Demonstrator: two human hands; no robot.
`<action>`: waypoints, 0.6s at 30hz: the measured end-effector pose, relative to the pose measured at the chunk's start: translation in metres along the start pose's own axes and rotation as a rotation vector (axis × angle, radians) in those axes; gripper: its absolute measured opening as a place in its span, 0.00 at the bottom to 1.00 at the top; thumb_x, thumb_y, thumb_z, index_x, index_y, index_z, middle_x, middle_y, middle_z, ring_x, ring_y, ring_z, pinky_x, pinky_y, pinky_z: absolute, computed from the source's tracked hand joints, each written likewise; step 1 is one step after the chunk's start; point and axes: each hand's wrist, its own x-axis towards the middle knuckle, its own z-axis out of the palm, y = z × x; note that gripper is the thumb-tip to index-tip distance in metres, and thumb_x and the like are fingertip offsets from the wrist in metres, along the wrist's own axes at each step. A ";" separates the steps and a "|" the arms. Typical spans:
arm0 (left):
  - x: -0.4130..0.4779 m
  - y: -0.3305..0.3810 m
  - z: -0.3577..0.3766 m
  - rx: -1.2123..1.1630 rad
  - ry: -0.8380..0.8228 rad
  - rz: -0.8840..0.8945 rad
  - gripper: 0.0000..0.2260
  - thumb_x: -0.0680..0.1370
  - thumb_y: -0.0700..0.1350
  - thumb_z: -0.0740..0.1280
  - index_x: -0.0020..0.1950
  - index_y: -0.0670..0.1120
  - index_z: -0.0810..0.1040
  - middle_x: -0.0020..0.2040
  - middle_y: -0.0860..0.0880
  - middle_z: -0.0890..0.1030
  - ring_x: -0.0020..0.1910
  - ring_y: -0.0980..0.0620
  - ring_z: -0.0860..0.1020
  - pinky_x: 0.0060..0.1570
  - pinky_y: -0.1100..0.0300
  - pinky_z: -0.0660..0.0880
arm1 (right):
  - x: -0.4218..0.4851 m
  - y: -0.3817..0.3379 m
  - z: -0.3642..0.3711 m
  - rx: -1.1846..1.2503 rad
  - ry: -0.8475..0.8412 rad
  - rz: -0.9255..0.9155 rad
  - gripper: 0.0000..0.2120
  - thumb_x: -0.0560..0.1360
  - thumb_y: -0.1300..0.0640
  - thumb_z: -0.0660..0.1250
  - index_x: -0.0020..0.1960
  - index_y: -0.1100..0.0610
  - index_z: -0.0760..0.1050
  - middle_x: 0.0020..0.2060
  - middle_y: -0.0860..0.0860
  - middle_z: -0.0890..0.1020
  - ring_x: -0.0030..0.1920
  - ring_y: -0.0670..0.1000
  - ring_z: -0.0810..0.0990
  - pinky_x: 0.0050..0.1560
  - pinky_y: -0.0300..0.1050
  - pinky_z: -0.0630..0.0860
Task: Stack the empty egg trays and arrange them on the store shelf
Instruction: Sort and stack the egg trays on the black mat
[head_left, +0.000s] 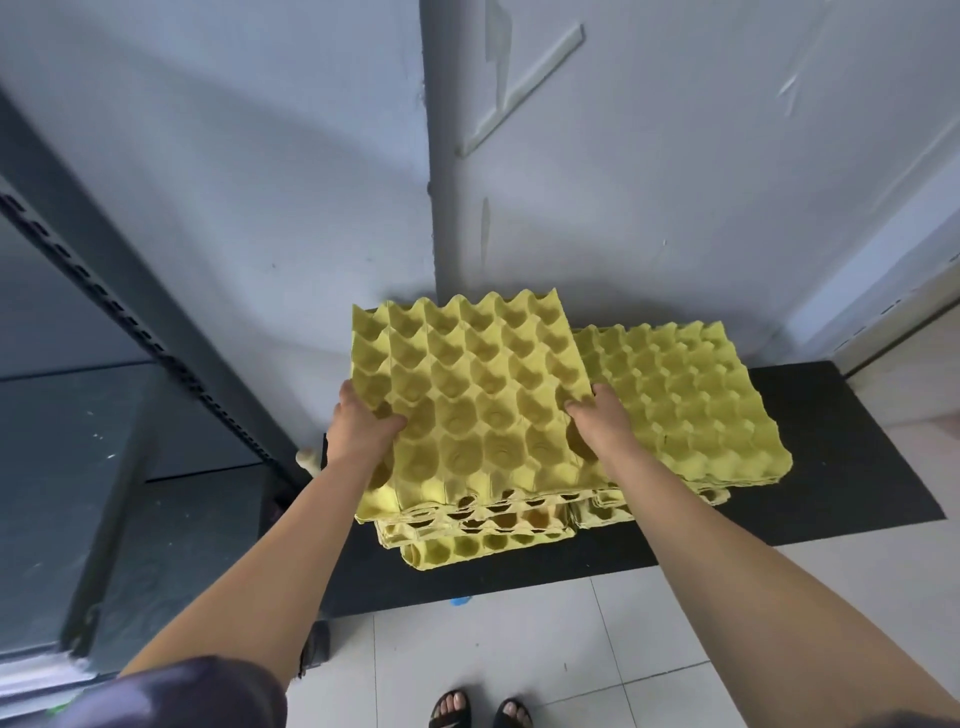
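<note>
A yellow egg tray (467, 400) is gripped at both side edges, left hand (363, 423) and right hand (602, 421) closed on it. Directly beneath the grip sits a tray stack (478, 530); just right of the right hand, a second stack (685, 400), both on a black mat (831, 467).

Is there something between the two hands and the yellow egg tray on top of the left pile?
Nothing visible. The left hand and right hand already have their grip on opposite side edges of the top yellow moulded-pulp egg tray, thumbs on its upper face.
</note>
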 end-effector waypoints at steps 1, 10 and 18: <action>-0.003 0.004 -0.006 0.012 -0.004 -0.001 0.32 0.69 0.46 0.73 0.69 0.46 0.61 0.60 0.42 0.74 0.57 0.38 0.75 0.54 0.45 0.74 | -0.006 -0.006 -0.004 -0.006 0.010 -0.023 0.23 0.79 0.57 0.62 0.72 0.60 0.62 0.67 0.56 0.71 0.63 0.57 0.72 0.60 0.49 0.69; -0.059 0.014 -0.060 0.106 0.073 0.126 0.33 0.74 0.48 0.70 0.74 0.42 0.57 0.67 0.39 0.62 0.61 0.39 0.71 0.54 0.50 0.71 | -0.064 -0.040 -0.023 -0.229 0.051 -0.278 0.34 0.72 0.41 0.69 0.68 0.61 0.67 0.64 0.58 0.73 0.64 0.59 0.73 0.61 0.51 0.72; -0.157 -0.035 -0.126 0.276 0.154 0.134 0.34 0.72 0.54 0.70 0.74 0.49 0.61 0.68 0.38 0.63 0.66 0.38 0.66 0.64 0.47 0.68 | -0.160 -0.038 -0.010 -0.467 -0.017 -0.561 0.44 0.73 0.41 0.68 0.77 0.60 0.50 0.72 0.60 0.64 0.71 0.58 0.65 0.66 0.49 0.65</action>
